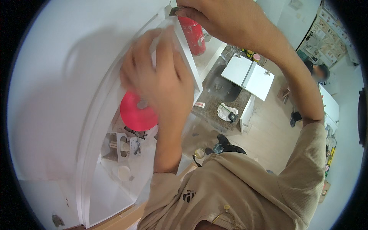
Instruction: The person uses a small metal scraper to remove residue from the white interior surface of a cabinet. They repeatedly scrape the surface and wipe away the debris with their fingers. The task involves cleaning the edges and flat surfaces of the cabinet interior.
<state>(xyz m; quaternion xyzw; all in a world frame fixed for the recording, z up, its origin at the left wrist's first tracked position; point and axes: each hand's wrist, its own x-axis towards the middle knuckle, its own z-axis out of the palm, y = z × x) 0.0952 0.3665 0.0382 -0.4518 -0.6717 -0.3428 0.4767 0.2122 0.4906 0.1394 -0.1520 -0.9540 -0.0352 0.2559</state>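
My left hand [161, 69] is blurred, with its back to me and its fingers bent and spread in front of the white cabinet panel [187, 54]. Its palm is hidden, so whether it holds anything does not show. At the top edge, my right hand [212, 17] pinches a small dark flat piece [174, 11] by the corner where the panel meets the white ceiling trim. The rest of that piece is out of sight. Just below the right hand stands a red container [192, 37]. Behind my left wrist a red round lid or disc [138, 115] is partly covered.
Below are eyeglasses [136, 132] and a light fitting [123, 145]. Two white boards with hinges [250, 73] lie partly over the sink [220, 83]. A tape measure [233, 116] rests on a crumpled white cloth [225, 110]. Another person [316, 72] is at the right.
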